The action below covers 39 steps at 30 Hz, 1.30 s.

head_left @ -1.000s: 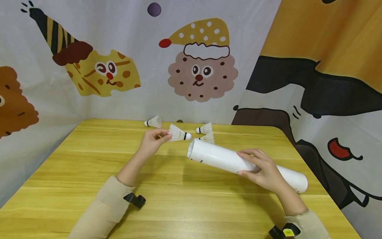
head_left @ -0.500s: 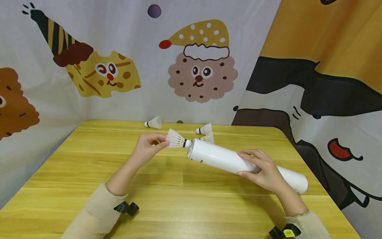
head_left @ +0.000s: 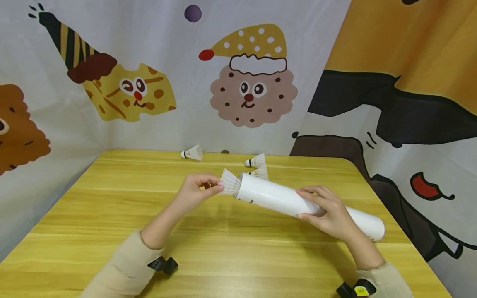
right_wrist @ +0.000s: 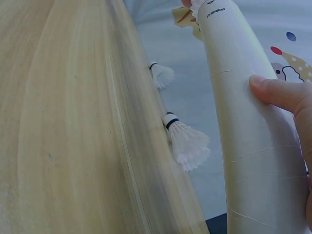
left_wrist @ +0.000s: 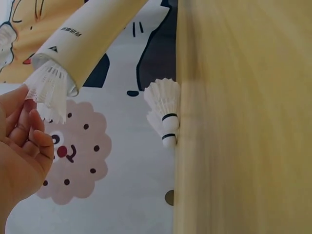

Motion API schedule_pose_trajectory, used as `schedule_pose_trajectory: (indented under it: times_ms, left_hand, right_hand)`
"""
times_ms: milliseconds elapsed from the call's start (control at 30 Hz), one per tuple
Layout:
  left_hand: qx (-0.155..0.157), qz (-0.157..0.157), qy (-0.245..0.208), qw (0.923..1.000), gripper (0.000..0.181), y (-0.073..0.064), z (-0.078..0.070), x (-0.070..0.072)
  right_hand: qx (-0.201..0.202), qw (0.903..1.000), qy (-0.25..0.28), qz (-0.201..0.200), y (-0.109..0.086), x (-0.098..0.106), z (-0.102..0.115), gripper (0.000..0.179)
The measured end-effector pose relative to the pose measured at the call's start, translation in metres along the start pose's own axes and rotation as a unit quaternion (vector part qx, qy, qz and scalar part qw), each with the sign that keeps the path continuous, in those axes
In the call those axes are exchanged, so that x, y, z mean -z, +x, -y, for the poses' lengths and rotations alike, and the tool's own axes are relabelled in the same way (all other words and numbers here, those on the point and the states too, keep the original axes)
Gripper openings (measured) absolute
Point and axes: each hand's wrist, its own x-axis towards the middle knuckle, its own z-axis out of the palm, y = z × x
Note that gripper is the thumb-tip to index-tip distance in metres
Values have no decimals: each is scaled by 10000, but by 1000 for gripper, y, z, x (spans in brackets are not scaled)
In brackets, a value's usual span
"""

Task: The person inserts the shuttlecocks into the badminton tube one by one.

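Okay, left sleeve: tan cuff, black wrist camera sitting on it.

lone shuttlecock: on its side near the far edge of the table, cork facing left as we look.

left hand: thumb and forefinger pinch the skirt rim of the held shuttlecock, a pretty narrow grip, other fingers loosely bent.

held shuttlecock: just right of that pinch, up off the wood. Narrow end is inside the mouth of the shuttlecock tube, so we can't see the cork; the skirt flares out toward the left fingers.

line-up: we'd say everything hinges on this. Its long axis runs roughly along the tube's, and the left hand is way nearer the mouth than the right.

shuttlecock pair: far edge again, behind the tube's mouth end, overlapping from where we look; can't tell if they touch.

shuttlecock tube: white, tilted, mouth end up and left, tail down right. Can't tell if the tail touches the table.

right hand: wrapped around the tube, well back from the mouth.

surface: yellowish wood grain.

room: cartoon-print backdrop right behind the table, smiling cookie and all.
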Motion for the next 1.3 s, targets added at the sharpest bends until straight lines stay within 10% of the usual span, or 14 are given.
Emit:
schedule_pose_trajectory:
  times_ms: [1300]
  left_hand:
    - [720,140,-512,9960,7,10,5,-36]
  right_hand:
    - [469,9988,-84,-111,1,-4,-3,61]
